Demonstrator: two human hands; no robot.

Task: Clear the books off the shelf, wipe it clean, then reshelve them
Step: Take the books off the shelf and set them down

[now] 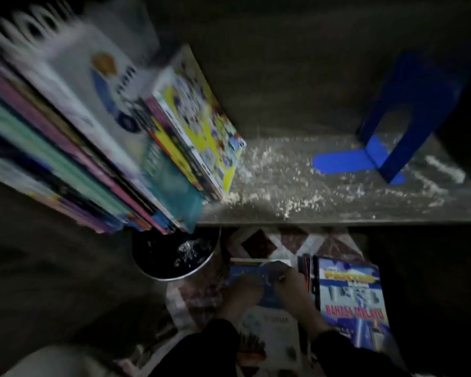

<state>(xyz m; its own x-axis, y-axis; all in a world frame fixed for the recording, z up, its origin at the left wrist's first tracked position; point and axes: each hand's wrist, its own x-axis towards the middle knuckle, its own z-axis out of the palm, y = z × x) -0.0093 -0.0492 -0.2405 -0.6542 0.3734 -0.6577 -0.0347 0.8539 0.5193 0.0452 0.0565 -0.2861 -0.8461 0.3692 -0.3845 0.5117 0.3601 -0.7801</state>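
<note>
- Shelf (365,210): the board is bare from its middle to the right end and coated in white grit (278,175), thickest along the front edge. Risk: any sweep towards that edge would send the grit down onto the books lying directly below.
- Row of books (74,126): it occupies the left end of the shelf, leaning hard over to the right with nothing propping it. In my judgement the clearing step is only part done. Risk: the lean looks unstable, and a knock to the shelf could tip the outermost yellow-covered book off the front edge.
- Blue bookend (408,115): it stands at the right end, well apart from the row, so it gives no support. Risk: its foot covers grit, so a wipe around it would leave a dirty patch.
- Floor books: a book with red lettering (351,300) lies below the shelf's front edge, just beside a blue book (267,297). Risk: they could be soiled or trodden on.
- Round dark tub (172,257): it sits on the floor under the row's overhang, holding white specks. Risk: a falling book would strike it.
- Left hand (238,292) and right hand (297,289): both rest on the blue book. Blur hides whether the fingers curl round its edge, so I cannot tell the grip.
</note>
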